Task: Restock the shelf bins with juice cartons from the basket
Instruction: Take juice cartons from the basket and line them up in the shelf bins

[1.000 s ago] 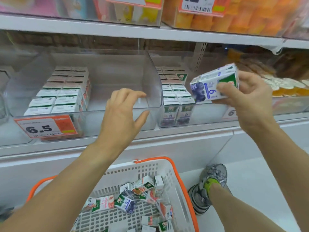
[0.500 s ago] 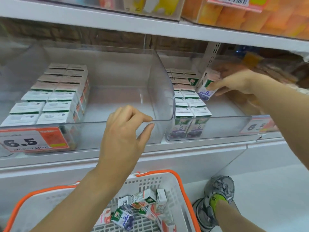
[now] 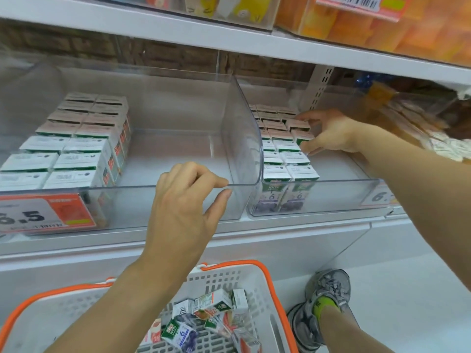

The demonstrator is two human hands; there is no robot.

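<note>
My left hand (image 3: pixel 188 207) curls over the front rim of the clear left bin (image 3: pixel 244 128), index finger above the edge and thumb just under it. Two columns of juice cartons (image 3: pixel 74 149) fill that bin's left side. My right hand (image 3: pixel 331 133) reaches into the right bin (image 3: pixel 339 200), fingers spread around the rear cartons of the rightmost short column (image 3: pixel 299 128), fingertips touching them. More blueberry cartons (image 3: pixel 283 159) stand in rows in front. Below, the white basket (image 3: pixel 254 284) with an orange rim holds several loose cartons (image 3: pixel 183 332).
A 6.5 price tag (image 3: pixel 43 215) hangs on the left bin's front. The upper shelf (image 3: pixel 229 39) carries orange and yellow packs. Bagged goods (image 3: pixel 407 118) lie to the right of the bins. My shoe (image 3: pixel 323 296) stands on the floor beside the basket.
My right hand carried a blueberry carton into the right bin and set it in the back of the right column; its fingers have now spread. My left hand stayed at the left bin's front rim.
</note>
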